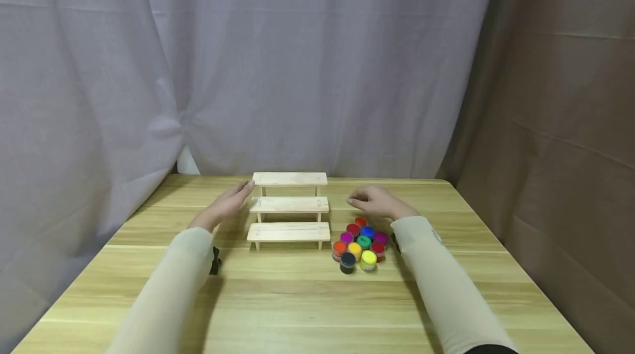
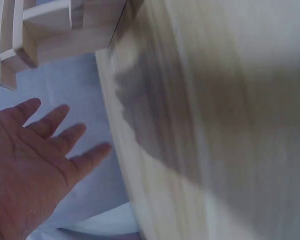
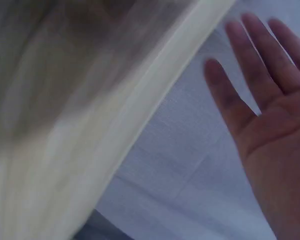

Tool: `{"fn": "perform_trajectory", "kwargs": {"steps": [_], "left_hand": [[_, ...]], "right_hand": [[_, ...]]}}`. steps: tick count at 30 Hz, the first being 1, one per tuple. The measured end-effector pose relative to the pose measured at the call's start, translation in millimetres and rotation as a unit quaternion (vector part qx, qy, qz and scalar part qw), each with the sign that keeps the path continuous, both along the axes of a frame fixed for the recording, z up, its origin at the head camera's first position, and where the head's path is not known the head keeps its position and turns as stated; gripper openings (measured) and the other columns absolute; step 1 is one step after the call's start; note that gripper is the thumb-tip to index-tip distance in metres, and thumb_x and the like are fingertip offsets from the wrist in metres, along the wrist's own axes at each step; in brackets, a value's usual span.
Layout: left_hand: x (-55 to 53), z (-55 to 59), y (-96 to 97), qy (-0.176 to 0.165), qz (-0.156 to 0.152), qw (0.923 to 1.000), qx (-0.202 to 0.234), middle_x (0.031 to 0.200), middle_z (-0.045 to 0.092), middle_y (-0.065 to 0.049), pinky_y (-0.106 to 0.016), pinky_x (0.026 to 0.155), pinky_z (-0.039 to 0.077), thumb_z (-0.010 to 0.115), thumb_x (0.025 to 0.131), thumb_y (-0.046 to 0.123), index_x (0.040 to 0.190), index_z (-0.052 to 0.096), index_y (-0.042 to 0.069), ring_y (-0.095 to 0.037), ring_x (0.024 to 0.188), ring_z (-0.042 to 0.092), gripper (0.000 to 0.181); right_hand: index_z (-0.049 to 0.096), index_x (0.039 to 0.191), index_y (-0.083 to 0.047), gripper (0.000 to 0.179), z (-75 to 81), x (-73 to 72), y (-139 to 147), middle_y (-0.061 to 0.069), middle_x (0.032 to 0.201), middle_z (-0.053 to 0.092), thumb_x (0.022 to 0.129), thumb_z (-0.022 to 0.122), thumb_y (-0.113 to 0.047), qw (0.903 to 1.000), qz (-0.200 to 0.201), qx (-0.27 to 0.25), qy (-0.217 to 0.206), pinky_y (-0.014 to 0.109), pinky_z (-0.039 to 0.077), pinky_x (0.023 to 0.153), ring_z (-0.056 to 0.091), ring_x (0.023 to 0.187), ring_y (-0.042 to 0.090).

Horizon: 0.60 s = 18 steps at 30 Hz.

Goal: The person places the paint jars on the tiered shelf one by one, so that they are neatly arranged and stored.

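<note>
A pale wooden three-step stand (image 1: 289, 205) is on the table, its steps rising toward the back. My left hand (image 1: 227, 205) is at the left of its upper steps, fingertips close to the top board's edge; I cannot tell whether they touch it. In the left wrist view that hand's fingers (image 2: 65, 140) are spread beside the stand (image 2: 65, 42). To the right of the stand, my right hand (image 1: 379, 203) hovers just behind a cluster of small paint jars. The right wrist view shows its fingers (image 3: 260, 60) extended, holding nothing. The red jar (image 1: 360, 222) is the nearest to it.
Several paint jars stand close together, among them a black jar (image 1: 348, 263) and a yellow jar (image 1: 369, 261) at the front. The wood-grain table (image 1: 278, 310) reaches back to a grey curtain (image 1: 317, 78). A brownish curtain (image 1: 560, 122) hangs along the right side.
</note>
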<state>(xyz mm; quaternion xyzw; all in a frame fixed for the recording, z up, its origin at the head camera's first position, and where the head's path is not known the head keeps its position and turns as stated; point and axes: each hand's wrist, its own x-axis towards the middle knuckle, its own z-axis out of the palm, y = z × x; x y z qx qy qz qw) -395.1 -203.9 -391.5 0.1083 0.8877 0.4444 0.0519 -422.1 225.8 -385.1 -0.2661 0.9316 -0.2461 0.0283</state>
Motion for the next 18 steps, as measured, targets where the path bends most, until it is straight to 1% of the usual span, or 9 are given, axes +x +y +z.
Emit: {"fn": "perform_trajectory", "kwargs": {"steps": [2,5,7,8,10,11,14,15,18], "left_hand": [[-0.9,-4.6,1.9,-0.008,-0.004,0.9994,0.033,0.166,0.013,-0.021,-0.061,0.121,0.010,0.024,0.102,0.067,0.161,0.013,0.006,-0.044,0.150,0.011,0.086],[-0.4,-13.3,3.2,-0.022,-0.015,0.9966,0.078,0.165,0.016,-0.022,-0.059,0.121,0.017,0.025,0.105,0.062,0.161,0.014,0.003,-0.043,0.150,0.015,0.082],[0.9,-19.6,3.7,-0.031,-0.020,0.9930,0.112,0.164,0.019,-0.022,-0.056,0.120,0.023,0.026,0.106,0.058,0.160,0.017,0.002,-0.042,0.149,0.020,0.078],[1.6,-22.6,4.0,-0.035,-0.019,0.9910,0.128,0.164,0.020,-0.022,-0.055,0.120,0.024,0.027,0.107,0.056,0.160,0.017,0.001,-0.041,0.148,0.022,0.077],[1.8,-29.0,4.9,-0.043,-0.023,0.9835,0.174,0.163,0.021,-0.024,-0.055,0.119,0.027,0.030,0.109,0.048,0.158,0.020,-0.002,-0.043,0.147,0.023,0.071],[2.4,-31.6,5.0,-0.047,-0.020,0.9801,0.192,0.162,0.021,-0.024,-0.054,0.119,0.028,0.032,0.109,0.045,0.157,0.023,-0.002,-0.043,0.147,0.024,0.068],[2.9,-40.3,4.6,-0.058,-0.017,0.9660,0.251,0.163,0.019,-0.022,-0.053,0.118,0.030,0.039,0.110,0.034,0.156,0.027,-0.002,-0.043,0.148,0.020,0.060],[3.3,-43.0,4.2,-0.062,-0.018,0.9605,0.271,0.163,0.020,-0.021,-0.053,0.117,0.033,0.040,0.110,0.030,0.155,0.030,-0.001,-0.042,0.148,0.019,0.057],[6.6,-48.9,3.0,-0.059,-0.017,0.9517,0.301,0.164,0.020,-0.018,-0.050,0.117,0.034,0.045,0.109,0.027,0.156,0.032,0.002,-0.039,0.149,0.021,0.055]], "right_hand": [[0.071,0.121,-0.005,0.035,-4.4,2.9,4.3,0.009,0.115,0.072,0.101,0.060,-0.033,0.9995,-0.001,-0.017,-0.028,0.048,0.055,0.096,0.066,0.107,0.026],[0.071,0.121,-0.006,0.036,-11.7,6.7,10.0,0.007,0.116,0.072,0.099,0.064,-0.034,0.9970,-0.005,-0.028,-0.072,0.049,0.054,0.097,0.065,0.108,0.026],[0.071,0.122,-0.006,0.038,-16.2,8.9,13.0,0.006,0.118,0.071,0.097,0.066,-0.033,0.9953,-0.002,-0.031,-0.092,0.050,0.052,0.100,0.064,0.111,0.026],[0.071,0.122,-0.005,0.038,-17.9,9.8,14.0,0.006,0.118,0.071,0.096,0.067,-0.033,0.9945,0.000,-0.033,-0.099,0.050,0.051,0.100,0.064,0.111,0.026],[0.070,0.123,-0.003,0.038,-20.0,12.2,15.7,0.008,0.119,0.071,0.096,0.069,-0.029,0.9931,0.004,-0.041,-0.110,0.050,0.051,0.101,0.064,0.111,0.026],[0.070,0.123,-0.002,0.038,-21.0,13.0,16.3,0.009,0.120,0.070,0.095,0.069,-0.028,0.9924,0.008,-0.045,-0.115,0.050,0.051,0.101,0.064,0.111,0.026],[0.069,0.124,-0.001,0.039,-26.5,12.6,19.6,0.010,0.121,0.070,0.095,0.070,-0.027,0.9910,0.009,-0.057,-0.120,0.047,0.052,0.099,0.064,0.109,0.024],[0.069,0.124,-0.001,0.039,-28.7,12.2,20.4,0.010,0.121,0.070,0.095,0.070,-0.027,0.9905,0.009,-0.062,-0.122,0.045,0.053,0.098,0.064,0.109,0.023],[0.068,0.126,0.000,0.041,-35.8,10.7,22.0,0.009,0.121,0.069,0.095,0.069,-0.027,0.9887,0.013,-0.077,-0.128,0.040,0.054,0.095,0.064,0.108,0.021]]}}
